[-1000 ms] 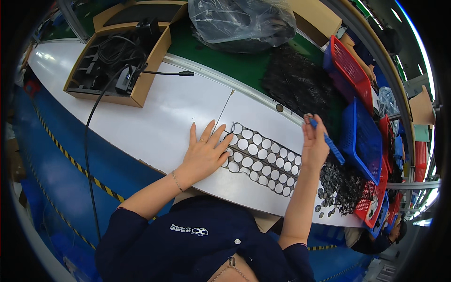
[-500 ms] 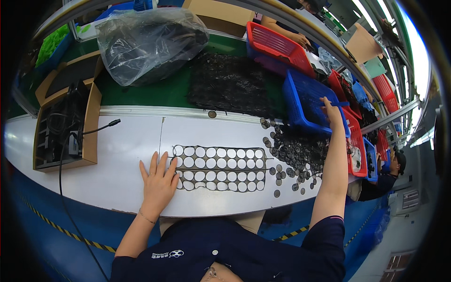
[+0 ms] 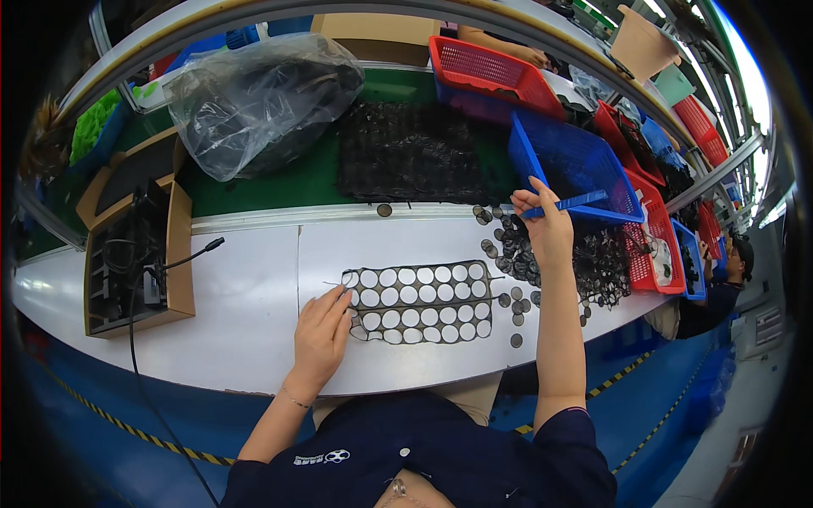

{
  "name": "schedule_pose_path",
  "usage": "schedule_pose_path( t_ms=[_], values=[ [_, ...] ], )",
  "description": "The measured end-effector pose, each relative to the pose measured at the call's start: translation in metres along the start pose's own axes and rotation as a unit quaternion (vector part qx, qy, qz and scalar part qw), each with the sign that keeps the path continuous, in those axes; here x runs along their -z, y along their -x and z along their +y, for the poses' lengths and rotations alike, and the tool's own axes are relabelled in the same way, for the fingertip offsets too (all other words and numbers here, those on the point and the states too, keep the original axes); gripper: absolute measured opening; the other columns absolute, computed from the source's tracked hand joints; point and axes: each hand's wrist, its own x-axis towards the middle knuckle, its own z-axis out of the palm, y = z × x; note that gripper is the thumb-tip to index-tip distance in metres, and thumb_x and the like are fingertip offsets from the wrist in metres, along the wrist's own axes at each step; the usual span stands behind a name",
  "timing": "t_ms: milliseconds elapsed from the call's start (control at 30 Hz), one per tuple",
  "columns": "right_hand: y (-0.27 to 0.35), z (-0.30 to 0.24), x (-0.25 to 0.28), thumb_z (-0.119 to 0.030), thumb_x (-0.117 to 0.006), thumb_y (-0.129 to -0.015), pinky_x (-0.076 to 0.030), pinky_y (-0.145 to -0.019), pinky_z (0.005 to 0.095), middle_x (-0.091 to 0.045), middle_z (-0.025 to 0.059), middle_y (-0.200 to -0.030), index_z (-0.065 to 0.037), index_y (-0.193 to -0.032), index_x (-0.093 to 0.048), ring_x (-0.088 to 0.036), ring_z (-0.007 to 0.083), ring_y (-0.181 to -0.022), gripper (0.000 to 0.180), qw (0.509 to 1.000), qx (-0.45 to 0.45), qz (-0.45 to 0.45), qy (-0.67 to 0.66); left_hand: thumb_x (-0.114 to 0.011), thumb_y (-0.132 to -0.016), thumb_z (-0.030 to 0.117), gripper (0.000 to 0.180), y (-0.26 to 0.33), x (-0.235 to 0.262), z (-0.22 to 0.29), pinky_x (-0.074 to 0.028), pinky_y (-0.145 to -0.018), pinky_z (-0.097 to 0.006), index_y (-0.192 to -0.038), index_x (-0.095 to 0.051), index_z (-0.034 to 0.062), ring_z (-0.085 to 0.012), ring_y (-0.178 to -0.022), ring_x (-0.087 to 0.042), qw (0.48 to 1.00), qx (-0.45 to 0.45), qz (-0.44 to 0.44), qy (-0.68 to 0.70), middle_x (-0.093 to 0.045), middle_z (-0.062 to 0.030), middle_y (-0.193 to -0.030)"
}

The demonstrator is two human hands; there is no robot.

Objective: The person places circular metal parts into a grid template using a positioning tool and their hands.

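A thin black sheet with rows of round holes lies flat on the white table, whose surface shows through the holes. My left hand rests at the sheet's left end, fingers stretched out and touching its edge. Above the right part of the table, my right hand is closed around a slim blue tool; its exact kind I cannot make out. Small dark discs lie heaped under and beside my right forearm, with several loose ones near the sheet's right end. Part of that heap is hidden by my arm.
A cardboard box with black devices and a cable stands at left. Behind lie a clear plastic bag and a black perforated stack. Blue and red baskets line the far right, where other people sit.
My right hand has come left, away from the blue basket, bringing the blue tool. My left hand has drawn its fingers together at the sheet's edge. The whole view has shifted slightly.
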Motion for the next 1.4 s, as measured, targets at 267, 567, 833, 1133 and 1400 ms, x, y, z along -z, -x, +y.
schedule_pose_path(
  t_ms=[267, 567, 833, 1133, 1400],
  values=[
    [-0.03, -0.03, 0.024, -0.019, -0.055, -0.101, -0.051, -0.089, 0.0344, -0.068, 0.0122, -0.099, 0.007, -0.12, -0.06, -0.064, 0.0216, -0.094, 0.032, 0.996, 0.016, 0.046, -0.074, -0.062, -0.091, 0.004, 0.025, 0.001, -0.009, 0.001, -0.053, -0.09, -0.037, -0.114, -0.068, -0.0026, -0.0307, -0.103, -0.067, 0.998, -0.013, 0.016, 0.055, -0.069, -0.0179, -0.117],
    [0.134, 0.023, -0.088, -0.022, -0.059, -0.097, -0.044, -0.058, 0.0236, -0.056, -0.0038, -0.074, -0.011, -0.129, -0.062, -0.05, 0.0053, -0.063, 0.034, 0.894, -0.27, -0.337, 0.12, -0.062, -0.09, 0.0, 0.023, -0.025, -0.006, 0.049, -0.056, -0.085, -0.035, -0.112, -0.067, -0.0026, -0.0295, -0.098, -0.07, 0.961, -0.136, -0.016, 0.24, -0.07, -0.0177, -0.111],
    [0.103, -0.065, -0.001, -0.017, -0.063, -0.098, -0.03, -0.044, 0.0177, -0.066, -0.0014, -0.078, -0.004, -0.109, -0.068, -0.043, -0.0009, -0.051, 0.018, 0.978, -0.151, -0.058, 0.131, -0.07, -0.085, 0.004, 0.037, -0.038, -0.02, 0.024, -0.057, -0.081, -0.033, -0.122, -0.064, 0.0011, -0.0252, -0.092, -0.069, 0.955, -0.195, -0.009, 0.225, -0.066, -0.0166, -0.119],
    [0.006, -0.12, 0.263, -0.014, -0.064, -0.09, -0.045, -0.055, 0.0274, -0.071, 0.0094, -0.089, -0.003, -0.12, -0.065, -0.057, 0.0136, -0.059, 0.032, 0.831, 0.052, 0.286, 0.475, -0.058, -0.095, 0.001, 0.022, -0.039, -0.047, 0.004, -0.057, -0.074, -0.027, -0.116, -0.066, -0.0011, -0.0188, -0.086, -0.069, 0.965, -0.029, 0.004, 0.259, -0.067, -0.0156, -0.114],
    [0.015, -0.055, 0.194, -0.028, -0.057, -0.097, -0.053, -0.078, 0.044, -0.072, 0.0214, -0.092, -0.002, -0.107, -0.07, -0.069, 0.04, -0.085, 0.031, 0.699, 0.1, 0.292, 0.645, -0.059, -0.097, 0.005, 0.018, -0.037, -0.052, -0.003, -0.055, -0.07, -0.026, -0.11, -0.068, -0.0025, -0.0169, -0.079, -0.068, 0.972, 0.025, -0.034, 0.232, -0.069, -0.0137, -0.108]
  ],
)
